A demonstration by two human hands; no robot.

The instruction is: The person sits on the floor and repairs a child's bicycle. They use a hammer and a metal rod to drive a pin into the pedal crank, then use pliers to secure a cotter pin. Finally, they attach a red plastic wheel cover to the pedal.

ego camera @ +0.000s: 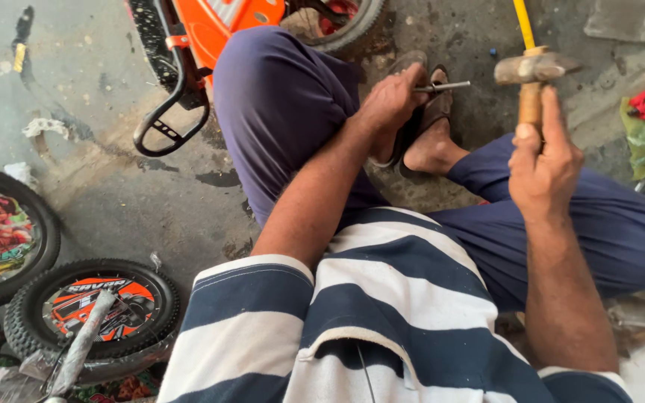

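Left hand (391, 101) pinched around a thin metal rod (442, 87), held level over the sandalled feet (428, 142) on the concrete floor (113, 186); right hand (543, 168) fisted on the wooden handle of a hammer (533, 71), head raised just right of the rod's free end, apart from it; possibly an axle, too small to tell; orange child's bicycle frame (210, 30) beyond the left knee; small tyred wheel (91, 310) with printed disc lying at lower left.
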